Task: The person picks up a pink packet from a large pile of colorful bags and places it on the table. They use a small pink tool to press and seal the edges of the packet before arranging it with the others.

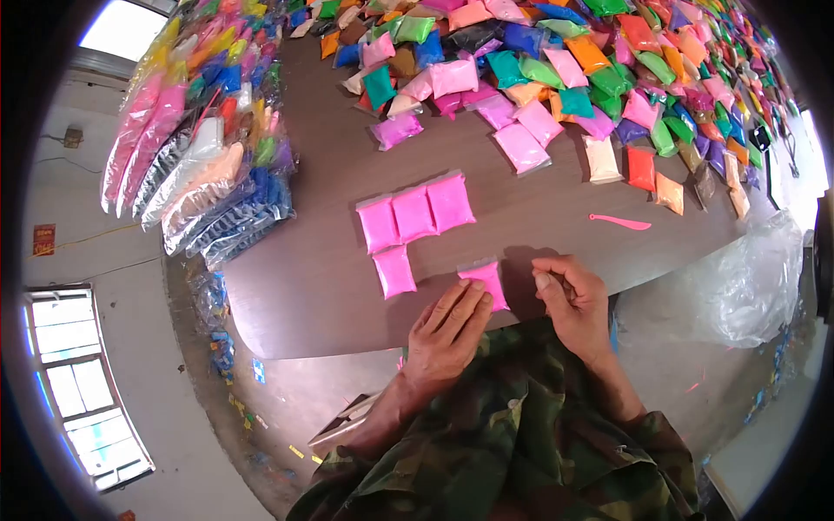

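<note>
My left hand [448, 337] lies with its fingers flat on the lower left of a bright pink packet [488, 282] near the table's front edge. To the right of that packet, my right hand [573, 302] is raised, its fingers curled toward the thumb; whether anything is between the fingertips cannot be made out. Three pink packets [413, 213] lie side by side in a row farther back on the table, and another pink packet [395, 271] sits just below the row's left end. A pink plastic knife [619, 222] rests to the right, beyond my right hand.
Many coloured packets [521, 148] are heaped across the back and right of the brown table [304, 286]. Bundles of long bagged colourful pieces [208, 165] stand at the left edge. A clear plastic bag [756, 295] hangs by the right edge.
</note>
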